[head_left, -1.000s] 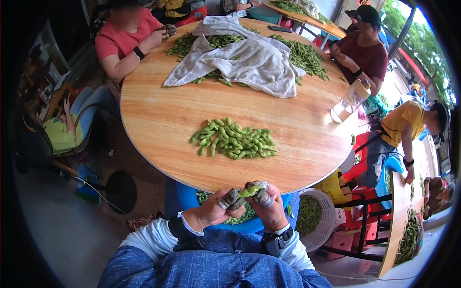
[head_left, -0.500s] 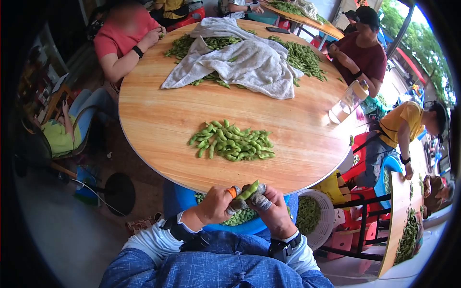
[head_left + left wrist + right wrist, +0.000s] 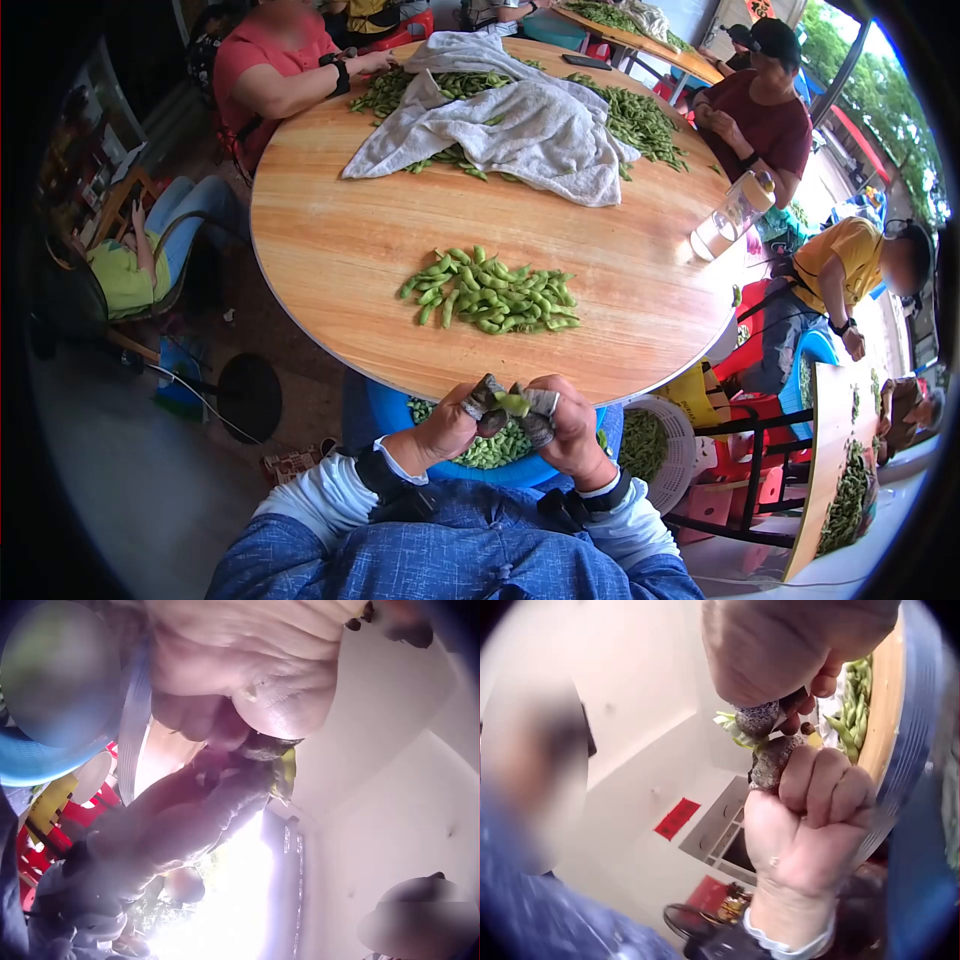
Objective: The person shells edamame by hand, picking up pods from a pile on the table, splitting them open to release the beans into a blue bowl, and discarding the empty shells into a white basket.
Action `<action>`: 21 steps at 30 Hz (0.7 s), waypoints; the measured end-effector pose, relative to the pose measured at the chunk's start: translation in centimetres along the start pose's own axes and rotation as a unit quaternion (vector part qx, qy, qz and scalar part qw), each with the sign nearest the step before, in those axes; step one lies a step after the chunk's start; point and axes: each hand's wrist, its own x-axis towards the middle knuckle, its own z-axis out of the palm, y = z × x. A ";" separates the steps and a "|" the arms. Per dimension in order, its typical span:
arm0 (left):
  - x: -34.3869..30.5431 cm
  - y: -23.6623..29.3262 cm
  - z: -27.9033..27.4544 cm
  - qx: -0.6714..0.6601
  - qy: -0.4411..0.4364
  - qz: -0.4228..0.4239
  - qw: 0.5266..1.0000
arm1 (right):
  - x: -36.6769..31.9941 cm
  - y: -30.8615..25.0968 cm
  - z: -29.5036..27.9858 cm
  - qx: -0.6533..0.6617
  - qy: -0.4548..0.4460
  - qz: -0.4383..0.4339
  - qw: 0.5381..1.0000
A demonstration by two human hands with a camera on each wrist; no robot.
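My left hand point(image 3: 445, 425) and right hand point(image 3: 572, 430) meet at the table's near edge, over a blue basin point(image 3: 385, 405) of shelled green beans point(image 3: 490, 448). Between their tips is a green edamame pod point(image 3: 514, 403), pinched by thumb and finger of both hands. Grey, worn covers wrap those thumbs and fingers and hide much of the pod. The left wrist view shows one end of the pod point(image 3: 285, 776) sticking out past a covered thumb. Seen from the right wrist, the pod point(image 3: 739, 735) has pale edges. A small heap of edamame pods point(image 3: 490, 290) lies ahead on the table.
The round wooden table point(image 3: 320, 240) bears a large pod pile point(image 3: 640, 120) under a grey towel point(image 3: 510, 130), a phone point(image 3: 586, 62) and a bottle point(image 3: 732, 215). A white basket point(image 3: 680, 450) of pods stands right of my knees. Other people sit around the table.
The pod, tilted upward half a second ago, is now lower and shows less between the fingers. Across the table at left, the person in pink has reached toward the pile.
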 end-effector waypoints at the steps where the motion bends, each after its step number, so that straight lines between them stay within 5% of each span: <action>1: -0.1 0.4 0.1 0.023 0.015 -0.014 1.000 | -0.2 -0.2 0.0 -0.002 0.005 0.033 0.999; 2: 0.0 1.1 0.2 0.144 -0.002 0.040 0.989 | -1.3 0.4 0.7 0.173 0.044 0.171 0.969; 4: 0.3 2.7 0.6 0.377 -0.037 0.147 0.914 | -1.0 0.0 0.5 0.294 0.077 0.195 0.932; 7: -0.4 3.6 1.5 0.503 -0.002 0.169 0.848 | -0.9 -0.7 0.3 0.364 0.082 0.230 0.899; 10: -0.3 3.6 1.4 0.554 0.000 0.260 0.791 | -0.9 -0.8 0.4 0.390 0.062 0.262 0.881; 21: -0.4 3.3 1.1 0.619 0.087 0.304 0.719 | -0.4 -0.6 1.6 0.452 0.049 0.283 0.844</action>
